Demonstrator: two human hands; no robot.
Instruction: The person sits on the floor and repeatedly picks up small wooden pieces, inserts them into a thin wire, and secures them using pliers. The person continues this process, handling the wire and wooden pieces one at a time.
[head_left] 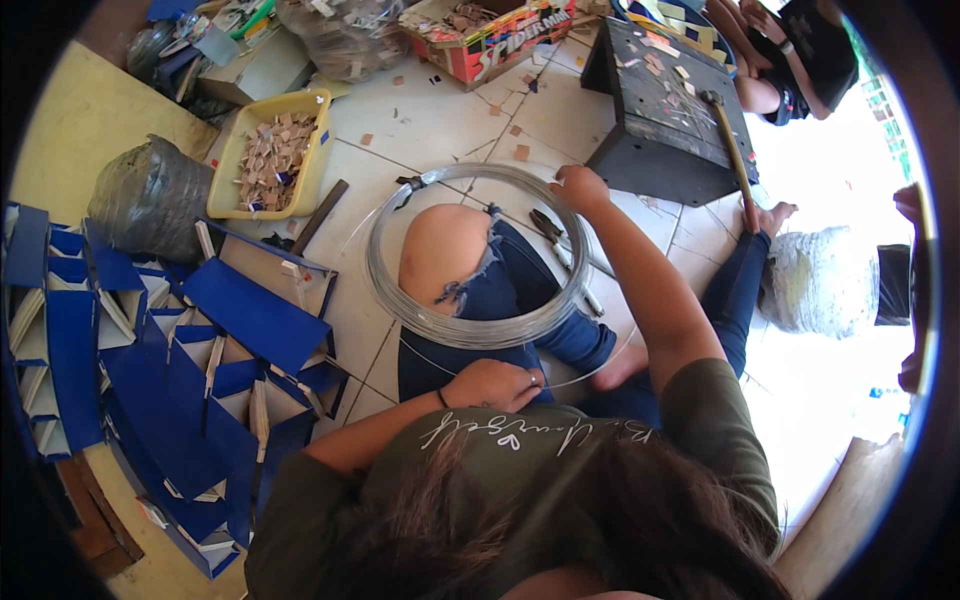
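A large coil of thin silvery wire [450, 326] rests over my bent knee, tied at its far left with a dark strip [410, 184]. My right hand [582, 190] is closed on the coil's far right rim. Close to my body, my left hand [492, 385] pinches a loose strand of the wire that runs below the coil and curves off to the right. Through and beside the ring, pliers with dark jaws [546, 226] lie on the floor by my leg; the coil partly covers their handles.
Blue box-like pieces [255, 310] pile up at the left. A yellow tub [325, 150] holds small tan squares. A black stand [660, 130] carries a hammer [735, 150]. A red printed box [490, 45] sits far off. Another person [800, 60] sits at the far right, near a plastic-wrapped roll [820, 280].
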